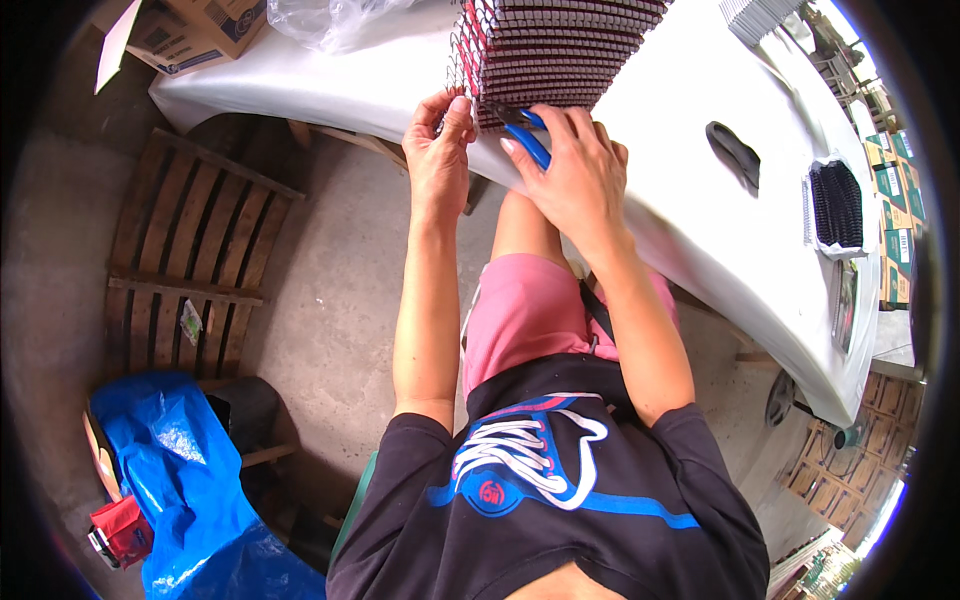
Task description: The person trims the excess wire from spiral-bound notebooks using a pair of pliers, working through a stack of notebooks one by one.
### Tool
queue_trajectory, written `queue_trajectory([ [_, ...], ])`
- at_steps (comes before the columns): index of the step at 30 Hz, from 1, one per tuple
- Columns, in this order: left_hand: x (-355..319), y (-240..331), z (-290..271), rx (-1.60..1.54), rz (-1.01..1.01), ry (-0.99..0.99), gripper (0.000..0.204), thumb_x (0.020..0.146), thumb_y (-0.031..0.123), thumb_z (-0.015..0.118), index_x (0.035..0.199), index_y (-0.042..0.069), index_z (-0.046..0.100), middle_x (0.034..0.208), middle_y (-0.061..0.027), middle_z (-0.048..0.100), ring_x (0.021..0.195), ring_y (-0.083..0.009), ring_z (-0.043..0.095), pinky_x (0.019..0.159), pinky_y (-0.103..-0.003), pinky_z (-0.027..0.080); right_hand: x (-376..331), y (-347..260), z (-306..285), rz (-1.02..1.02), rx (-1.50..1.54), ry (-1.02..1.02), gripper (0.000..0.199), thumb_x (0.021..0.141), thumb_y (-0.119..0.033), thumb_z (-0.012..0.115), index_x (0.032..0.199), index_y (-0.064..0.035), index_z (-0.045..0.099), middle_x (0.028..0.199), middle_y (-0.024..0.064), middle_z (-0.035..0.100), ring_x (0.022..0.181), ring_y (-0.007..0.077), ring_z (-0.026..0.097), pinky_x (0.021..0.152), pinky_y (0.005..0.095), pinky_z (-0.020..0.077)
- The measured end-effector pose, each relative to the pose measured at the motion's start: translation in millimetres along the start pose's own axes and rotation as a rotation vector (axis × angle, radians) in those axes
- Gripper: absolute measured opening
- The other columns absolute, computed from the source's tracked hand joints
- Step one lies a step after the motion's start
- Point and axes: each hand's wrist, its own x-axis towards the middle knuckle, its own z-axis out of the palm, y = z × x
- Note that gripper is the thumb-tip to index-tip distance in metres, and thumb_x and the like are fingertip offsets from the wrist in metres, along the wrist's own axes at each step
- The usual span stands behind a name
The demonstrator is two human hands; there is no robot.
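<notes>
A tall stack of spiral-bound books or pads (565, 50) stands at the near edge of the white-covered table (665, 150). Dark reddish coils run in rows along its front, and their wire ends stick out at the left side. My left hand (440, 150) pinches at the stack's near left corner; what lies between thumb and forefinger is too small to make out. My right hand (580, 170) grips blue-handled cutting pliers (530, 147), whose dark jaws point left at the stack's lower edge, close to my left fingertips.
A black loop-shaped item (733, 155) and a white bag of black coils (838, 205) lie on the table's right. A cardboard box (205, 35) and clear plastic (335, 20) sit at far left. Wooden slats (195, 225) and a blue plastic sheet (180, 450) are on the left.
</notes>
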Motion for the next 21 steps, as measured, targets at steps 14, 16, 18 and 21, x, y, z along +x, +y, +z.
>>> queue_trajectory([
  [14,-1,3,-7,0.335,0.135,-0.14,0.029,0.09,0.014,0.059,0.115,0.0,0.056,0.081,0.0005,0.053,0.071,-0.0063,0.046,0.067,-0.021,0.04,3,8,-9,0.075,0.169,-0.207,0.036,0.078,-0.038,0.066,0.102,-0.0111,0.06,0.09,0.0099,0.062,0.084,0.0318,0.062,0.073,0.0447,0.0475],
  [16,-1,6,-12,0.378,0.109,-0.147,0.028,0.09,0.016,0.059,0.113,0.001,0.059,0.077,0.0017,0.054,0.07,-0.0067,0.047,0.068,-0.021,0.041,1,8,-12,0.018,0.126,-0.103,0.037,0.077,-0.038,0.067,0.101,-0.0118,0.06,0.09,0.0082,0.06,0.086,0.0295,0.06,0.075,0.0444,0.0447],
  [18,-1,7,-13,0.363,0.104,-0.143,0.027,0.09,0.017,0.059,0.112,0.002,0.059,0.075,0.002,0.053,0.07,-0.0066,0.047,0.068,-0.021,0.04,0,7,-12,-0.073,0.046,0.053,0.039,0.076,-0.04,0.067,0.102,-0.0124,0.061,0.091,0.0063,0.059,0.086,0.0268,0.059,0.075,0.0438,0.0415],
  [21,0,5,-14,0.353,0.1,-0.143,0.026,0.09,0.018,0.059,0.111,0.001,0.059,0.075,0.0019,0.053,0.07,-0.0065,0.047,0.069,-0.021,0.04,3,4,-8,-0.054,-0.006,0.064,0.04,0.076,-0.041,0.067,0.103,-0.0131,0.061,0.092,0.005,0.058,0.087,0.024,0.057,0.074,0.0422,0.0385],
])
